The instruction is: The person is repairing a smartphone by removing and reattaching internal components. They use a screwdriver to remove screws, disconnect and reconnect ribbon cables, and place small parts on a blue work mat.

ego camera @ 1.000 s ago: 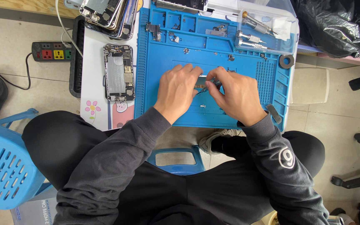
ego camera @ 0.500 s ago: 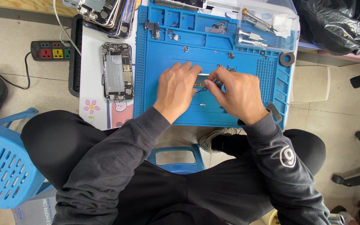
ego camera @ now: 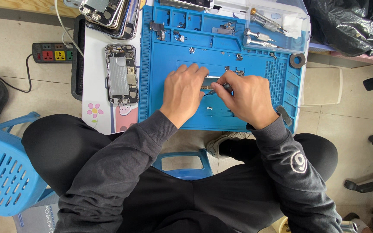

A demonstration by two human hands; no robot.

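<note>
A beige tiled floor [ego camera: 9,39] surrounds the small white table [ego camera: 93,82]; a perforated blue plastic stool [ego camera: 5,172] sits at eight o'clock.

Packaging and stickers, workstation from above

Grey printed carton [ego camera: 37,214], rectangular, bottom left on the floor under the blue stool; pink flower sticker [ego camera: 93,111] and pink cartoon-animal sticker [ego camera: 125,115] on the white worktop's near edge. No screens lit.

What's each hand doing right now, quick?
Left hand: open, fingers pressing a small part onto the blue mat.
Right hand: closed on a thin tool, tip at the part.
</note>
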